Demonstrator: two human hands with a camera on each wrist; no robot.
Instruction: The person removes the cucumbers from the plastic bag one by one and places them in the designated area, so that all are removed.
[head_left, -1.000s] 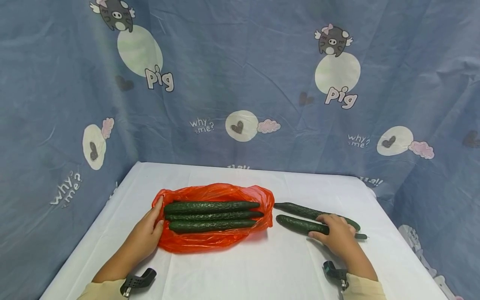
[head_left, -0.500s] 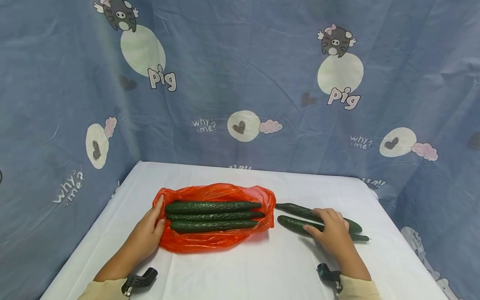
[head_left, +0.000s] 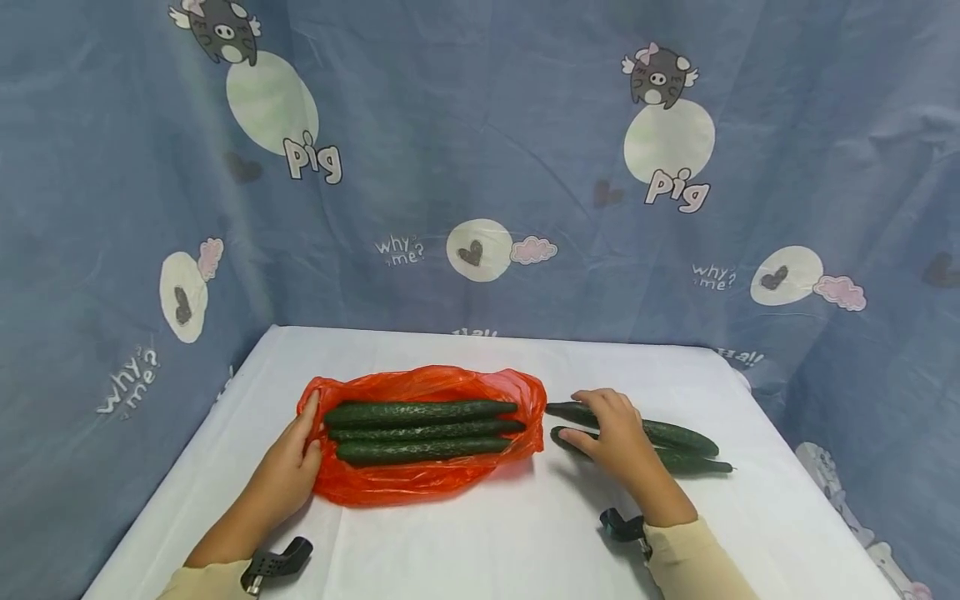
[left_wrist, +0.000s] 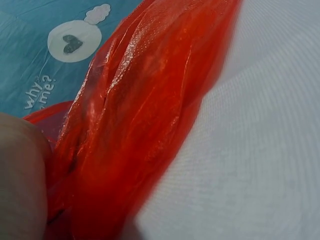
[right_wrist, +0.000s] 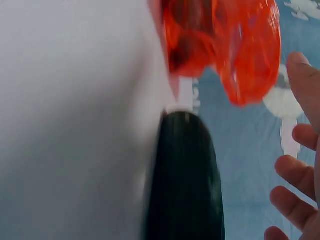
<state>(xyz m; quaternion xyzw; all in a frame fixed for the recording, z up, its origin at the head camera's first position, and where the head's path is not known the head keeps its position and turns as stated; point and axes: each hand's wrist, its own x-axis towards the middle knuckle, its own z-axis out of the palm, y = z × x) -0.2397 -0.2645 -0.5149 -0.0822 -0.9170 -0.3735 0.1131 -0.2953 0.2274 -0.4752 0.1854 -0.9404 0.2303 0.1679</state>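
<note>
A red plastic bag (head_left: 420, 492) lies with its mouth spread wide, 3 dark green cucumbers (head_left: 423, 412) side by side in it. My left hand (head_left: 285, 467) holds the bag's left end, its index finger along the edge and thumb lower on the side; the other fingers are hidden. Two more cucumbers lie right of the bag, a far one (head_left: 678, 435) and a near one (head_left: 693, 463). Over their left ends hovers my right hand (head_left: 618, 433), fingers spread. In the right wrist view its fingers (right_wrist: 295, 172) stand apart from the near cucumber's rounded end (right_wrist: 185, 165).
A white cloth covers the table (head_left: 465, 550). Blue fabric (head_left: 555, 150) with pig prints hangs behind and at both sides. A black wrist camera (head_left: 281, 560) sits on the left wrist, another camera (head_left: 622, 527) on the right.
My right hand has slid left along the two cucumbers, from their middle towards the bag, and reaches a little farther back. The left hand and the bag stay in place.
</note>
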